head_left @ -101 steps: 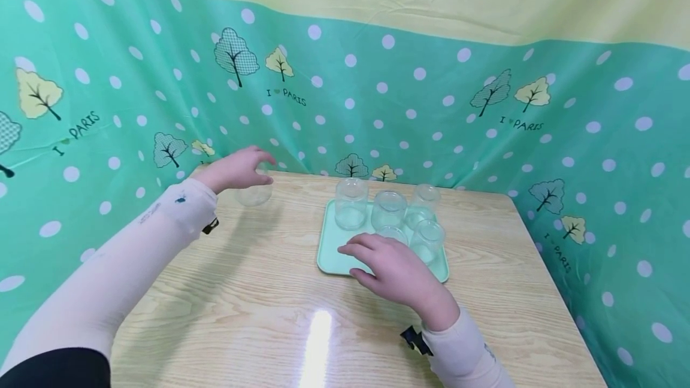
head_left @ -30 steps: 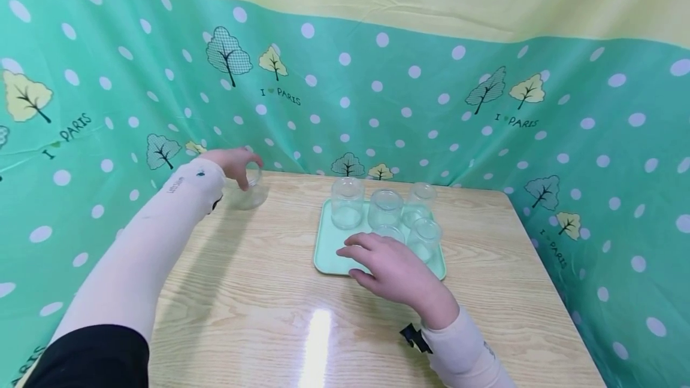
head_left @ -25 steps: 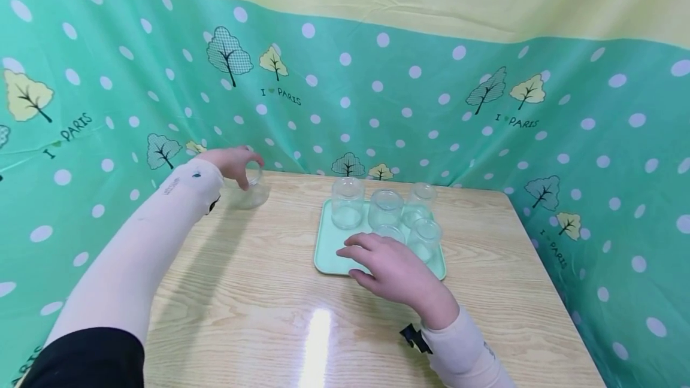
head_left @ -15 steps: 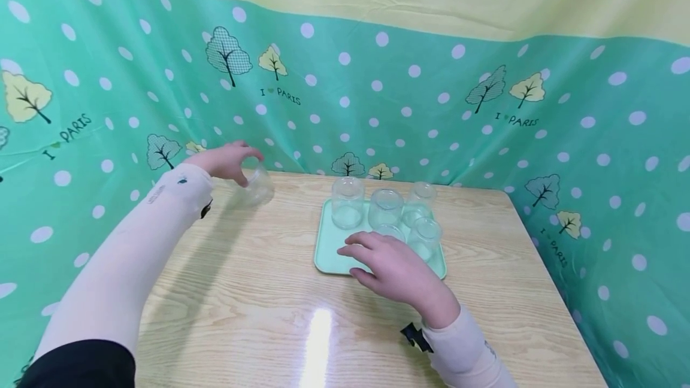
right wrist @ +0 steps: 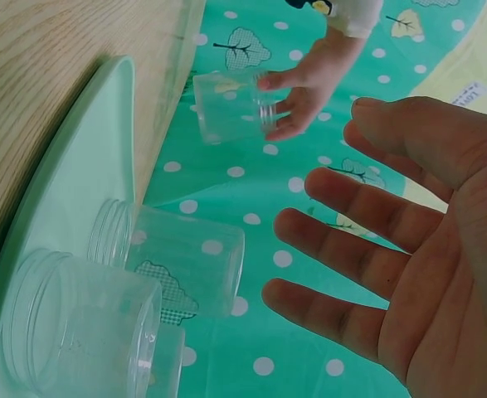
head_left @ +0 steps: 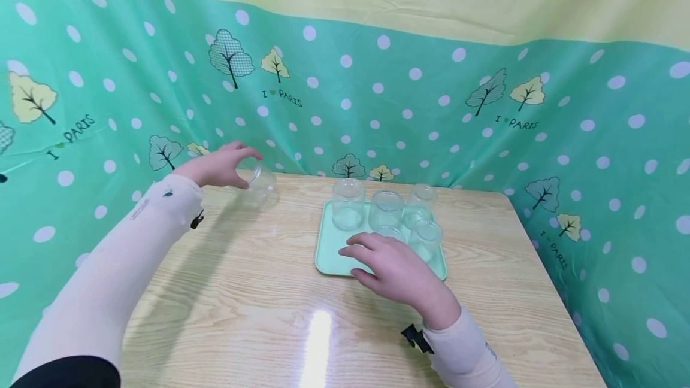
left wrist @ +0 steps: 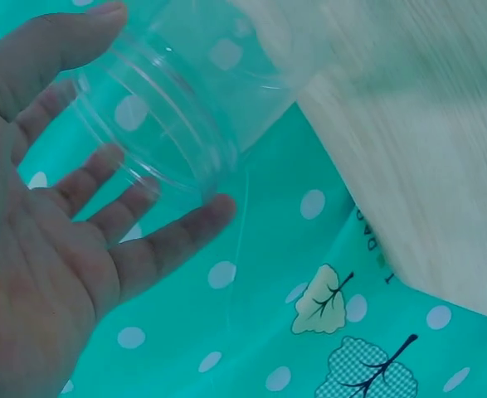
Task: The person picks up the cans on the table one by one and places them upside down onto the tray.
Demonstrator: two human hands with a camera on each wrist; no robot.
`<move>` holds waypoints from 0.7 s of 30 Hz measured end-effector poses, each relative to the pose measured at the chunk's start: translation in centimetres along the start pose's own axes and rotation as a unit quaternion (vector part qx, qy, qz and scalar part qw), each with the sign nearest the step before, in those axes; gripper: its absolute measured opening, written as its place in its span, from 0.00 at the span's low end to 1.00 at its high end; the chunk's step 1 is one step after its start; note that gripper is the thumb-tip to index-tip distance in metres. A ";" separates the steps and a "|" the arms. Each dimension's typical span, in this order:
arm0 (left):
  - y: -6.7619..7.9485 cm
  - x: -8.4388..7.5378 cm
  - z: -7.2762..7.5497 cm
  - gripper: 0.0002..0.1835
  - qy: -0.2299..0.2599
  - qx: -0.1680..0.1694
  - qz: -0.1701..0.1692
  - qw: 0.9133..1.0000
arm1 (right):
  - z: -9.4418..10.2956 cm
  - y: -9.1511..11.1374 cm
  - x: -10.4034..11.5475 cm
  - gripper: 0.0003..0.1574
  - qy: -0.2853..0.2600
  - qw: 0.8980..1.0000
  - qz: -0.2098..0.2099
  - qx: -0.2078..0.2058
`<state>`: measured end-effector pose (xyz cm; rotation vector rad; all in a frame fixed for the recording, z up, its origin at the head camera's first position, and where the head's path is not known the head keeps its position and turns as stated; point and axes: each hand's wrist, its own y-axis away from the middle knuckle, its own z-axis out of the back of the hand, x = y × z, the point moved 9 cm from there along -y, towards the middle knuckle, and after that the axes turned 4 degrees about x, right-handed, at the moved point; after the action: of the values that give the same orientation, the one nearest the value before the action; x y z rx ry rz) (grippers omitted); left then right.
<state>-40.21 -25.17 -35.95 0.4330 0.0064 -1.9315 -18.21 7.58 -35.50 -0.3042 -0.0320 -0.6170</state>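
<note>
At the back left of the table, my left hand [head_left: 220, 166] grips a clear plastic jar [head_left: 263, 183] by its threaded mouth, thumb on one side and fingertips on the other. The jar is tilted, its base pointing away from the palm; in the right wrist view this jar [right wrist: 226, 108] appears raised off the table. My right hand [head_left: 392, 267] hovers over the front of a light green tray [head_left: 330, 250], fingers spread and relaxed, holding nothing. Several clear jars [head_left: 348, 203] stand on the tray, threaded ends down where the right wrist view shows them. One is partly hidden behind my right hand.
The wooden table [head_left: 259, 292] carries the tray right of centre. A green polka-dot curtain [head_left: 345, 88] hangs close behind the table's back edge and along both sides. A bright light reflection [head_left: 318, 340] lies on the tabletop in front.
My left hand has taken hold of the jar at the back left. Over the last second the jar has tipped, its base swinging to the right. My right hand has stayed in place.
</note>
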 end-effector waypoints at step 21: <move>1.4 -3.7 -1.9 0.43 0.043 -0.134 -0.037 0.989 | 0.0 0.1 -0.3 0.23 -0.009 1.000 0.002 -0.001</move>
<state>-37.15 -22.07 -36.38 0.3378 0.3383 -1.9500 -18.37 7.87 -35.53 -0.3111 -0.0485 -0.6108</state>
